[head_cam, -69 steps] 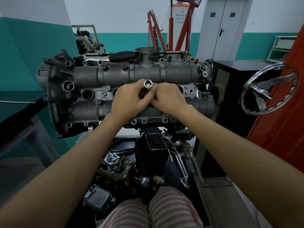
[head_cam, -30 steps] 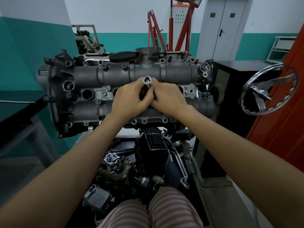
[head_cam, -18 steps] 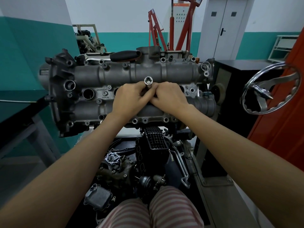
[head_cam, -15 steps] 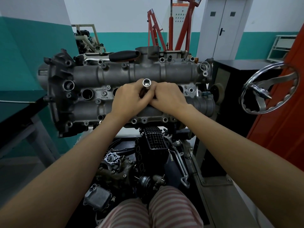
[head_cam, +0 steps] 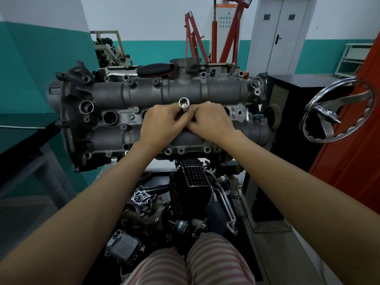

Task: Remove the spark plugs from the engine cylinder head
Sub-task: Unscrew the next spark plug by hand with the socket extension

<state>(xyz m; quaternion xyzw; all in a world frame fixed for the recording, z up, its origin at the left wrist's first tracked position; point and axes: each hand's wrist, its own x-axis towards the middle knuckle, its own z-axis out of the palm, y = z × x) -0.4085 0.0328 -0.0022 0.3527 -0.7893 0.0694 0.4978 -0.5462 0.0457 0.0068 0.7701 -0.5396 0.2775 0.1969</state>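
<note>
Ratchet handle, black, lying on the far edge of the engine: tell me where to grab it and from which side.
Judging by its pose, grip the black ratchet handle around its thick rubber middle, coming from above. It lies roughly level across the cylinder head, its steel shank running off to the left.

A grey cast-metal engine cylinder head (head_cam: 158, 95) sits crosswise on a stand, its top face tilted toward the camera, with two long rounded ridges running side to side and a row of round wells between them. One open well (head_cam: 110, 117) shows dark and empty at the left end. A shiny tubular socket (head_cam: 184, 105) stands out of a well near the middle, its hollow end (a bright metal ring) facing the camera; its lower part is hidden. No spark plug can be made out.
</note>
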